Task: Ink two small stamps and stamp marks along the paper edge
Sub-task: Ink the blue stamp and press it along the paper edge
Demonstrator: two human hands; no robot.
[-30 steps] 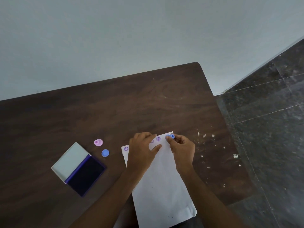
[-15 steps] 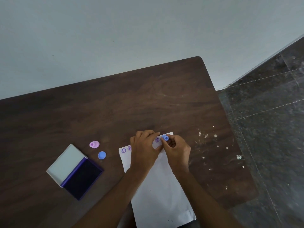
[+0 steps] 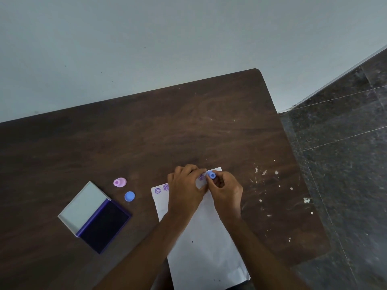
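A white paper sheet [image 3: 206, 243] lies on the dark wooden table [image 3: 146, 132]. Purple stamp marks [image 3: 161, 189] run along its far edge. My right hand [image 3: 226, 190] pinches a small blue stamp [image 3: 212, 175] standing on that edge near the right corner. My left hand [image 3: 185, 186] rests flat on the paper beside it, fingertips touching the stamp area and hiding some marks. A pink stamp [image 3: 119, 182] and a blue cap [image 3: 129, 196] lie left of the paper. The open ink pad [image 3: 104, 226] with its white lid sits further left.
The table's right edge [image 3: 293, 164] drops to a dark tiled floor [image 3: 345, 164]. White specks [image 3: 265, 172] dot the wood right of the paper. A pale wall [image 3: 167, 38] stands behind the table.
My right hand shifted the blue stamp slightly left along the paper edge, closer to my left hand. More marks show at the paper's left corner as the view shifted.
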